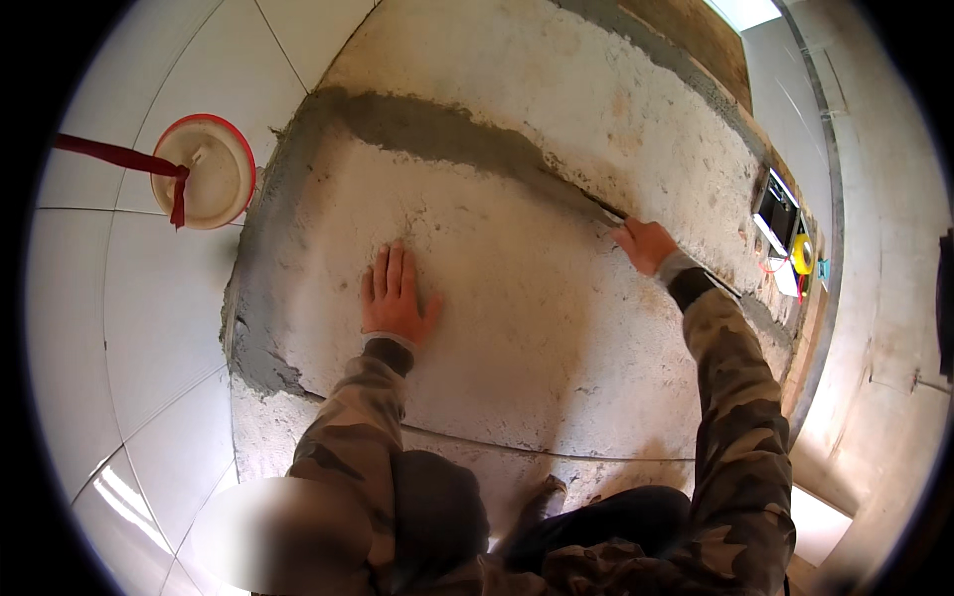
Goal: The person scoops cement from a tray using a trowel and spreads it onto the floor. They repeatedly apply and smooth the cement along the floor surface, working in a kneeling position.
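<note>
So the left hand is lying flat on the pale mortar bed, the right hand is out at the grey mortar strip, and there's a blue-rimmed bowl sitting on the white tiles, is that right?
Not quite: the bowl on the white tiles has a red rim, not blue, as the head view shows. The rest holds: the left hand lies flat on the pale mortar bed and the right hand is at the grey mortar strip.

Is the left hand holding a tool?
No, the left hand lies flat and empty on the pale sandy bed, fingers spread.

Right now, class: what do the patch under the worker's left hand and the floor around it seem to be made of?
Patch: probably sandy mortar, matt and grainy, pale with a darker grey, wet-looking border. Floor: likely glazed ceramic tiles, white and glossy, with thin joint lines and reflections.
</note>
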### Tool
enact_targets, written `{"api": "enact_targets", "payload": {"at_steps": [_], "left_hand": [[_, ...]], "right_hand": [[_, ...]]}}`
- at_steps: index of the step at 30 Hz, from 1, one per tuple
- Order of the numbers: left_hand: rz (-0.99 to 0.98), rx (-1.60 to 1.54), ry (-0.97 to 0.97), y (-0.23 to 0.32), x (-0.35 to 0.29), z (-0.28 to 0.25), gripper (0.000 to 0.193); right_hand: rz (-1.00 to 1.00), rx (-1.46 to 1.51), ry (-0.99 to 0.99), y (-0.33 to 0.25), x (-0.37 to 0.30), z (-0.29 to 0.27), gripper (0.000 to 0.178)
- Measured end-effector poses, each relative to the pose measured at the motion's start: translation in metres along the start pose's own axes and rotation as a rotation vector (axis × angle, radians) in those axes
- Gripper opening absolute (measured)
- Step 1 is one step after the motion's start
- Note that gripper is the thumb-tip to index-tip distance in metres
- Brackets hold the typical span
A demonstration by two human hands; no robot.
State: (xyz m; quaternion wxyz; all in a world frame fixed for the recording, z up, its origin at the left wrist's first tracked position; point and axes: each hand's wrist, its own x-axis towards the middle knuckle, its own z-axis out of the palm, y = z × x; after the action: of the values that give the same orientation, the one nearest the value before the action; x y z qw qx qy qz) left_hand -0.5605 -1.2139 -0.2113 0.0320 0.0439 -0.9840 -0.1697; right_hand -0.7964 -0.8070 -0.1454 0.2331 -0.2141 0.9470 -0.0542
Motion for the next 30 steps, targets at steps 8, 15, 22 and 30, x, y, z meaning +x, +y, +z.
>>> {"api": "enact_targets", "payload": {"at_steps": [8, 15, 22, 30], "left_hand": [[0.002, -0.007, -0.016, 0.008, 0.0, 0.001, 0.079], [0.005, -0.024, -0.002, 0.009, 0.003, -0.004, 0.079], [0.01, 0.01, 0.0, 0.006, 0.0, 0.001, 0.083], [0.025, -0.031, 0.02, 0.009, 0.003, 0.004, 0.083]], "right_hand": [[0.124, 0.06, 0.209, -0.031, 0.008, 0.047, 0.045], [0.107, 0.044, 0.023, -0.005, -0.055, 0.023, 0.041], [-0.001, 0.143, 0.046, -0.096, -0.02, 0.027, 0.043], [0.094, 0.043, 0.154, -0.022, -0.024, 0.024, 0.046]]}}
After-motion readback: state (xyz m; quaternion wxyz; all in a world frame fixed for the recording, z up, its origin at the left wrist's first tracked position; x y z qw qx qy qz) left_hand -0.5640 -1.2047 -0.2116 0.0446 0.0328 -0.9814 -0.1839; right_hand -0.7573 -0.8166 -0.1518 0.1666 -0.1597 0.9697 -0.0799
